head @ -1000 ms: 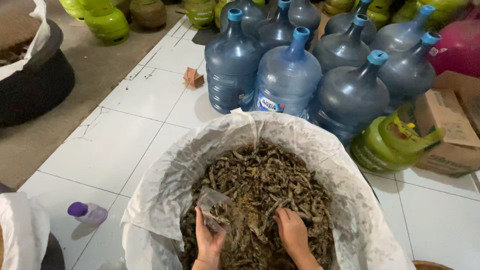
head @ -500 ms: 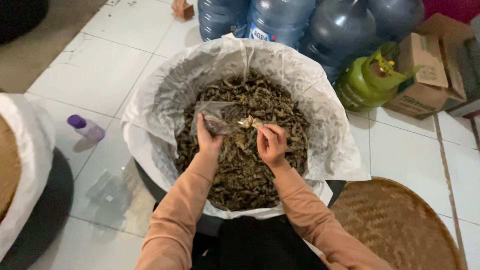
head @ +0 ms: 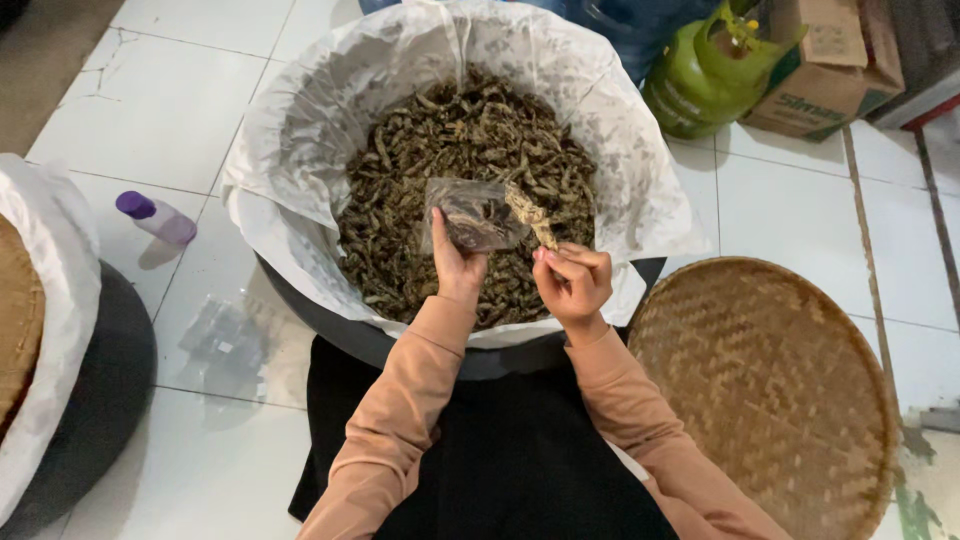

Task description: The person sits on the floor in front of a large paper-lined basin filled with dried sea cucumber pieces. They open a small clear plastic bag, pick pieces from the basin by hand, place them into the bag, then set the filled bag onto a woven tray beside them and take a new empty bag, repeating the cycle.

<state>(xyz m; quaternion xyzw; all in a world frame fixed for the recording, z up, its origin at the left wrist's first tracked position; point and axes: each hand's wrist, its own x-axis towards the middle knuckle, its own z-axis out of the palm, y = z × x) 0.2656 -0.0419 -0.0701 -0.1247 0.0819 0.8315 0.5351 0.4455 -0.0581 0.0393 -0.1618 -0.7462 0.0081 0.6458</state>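
- A small purple-capped bottle (head: 158, 217) lies on the floor tiles at nine o'clock of the lined tub (head: 300, 130).
- The left hand (head: 458, 262), fingers pinched, holds a small clear plastic bag (head: 474, 213) over the dried brown pieces (head: 440, 160).
- The right hand (head: 572, 283) pinches a pale dried piece (head: 532, 214), its tip touching the bag's mouth.
- A round woven tray (head: 770, 390) lies at four o'clock.

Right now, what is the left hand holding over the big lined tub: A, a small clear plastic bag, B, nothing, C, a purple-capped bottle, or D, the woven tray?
A: the left hand holds a small clear plastic bag up over the tub, while the right hand pinches a dried piece at its opening.
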